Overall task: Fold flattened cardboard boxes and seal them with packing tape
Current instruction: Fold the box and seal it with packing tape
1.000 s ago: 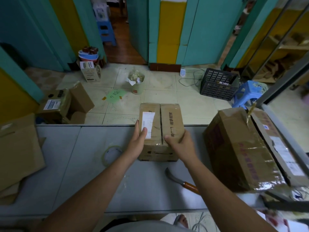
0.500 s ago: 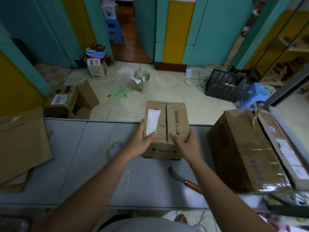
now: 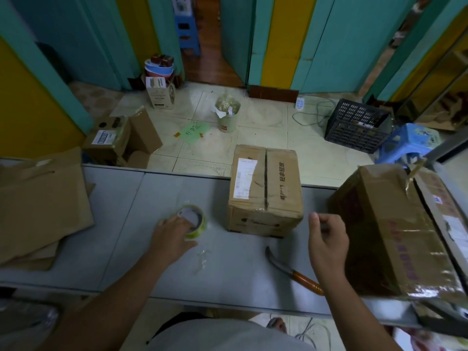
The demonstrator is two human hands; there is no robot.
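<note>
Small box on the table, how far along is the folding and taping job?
Done: the small box stands folded, its top flaps closed along a centre seam. In hand: the left hand has its grip on the tape roll on the table; the right hand hovers empty beside the box. Left: the seam looks untaped, and the flattened cardboard at the left edge is not yet folded.

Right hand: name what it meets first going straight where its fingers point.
Likely nothing: the right hand points forward into the gap between the small box and the large box. Depth is unclear; it could graze the small box's corner.
</note>
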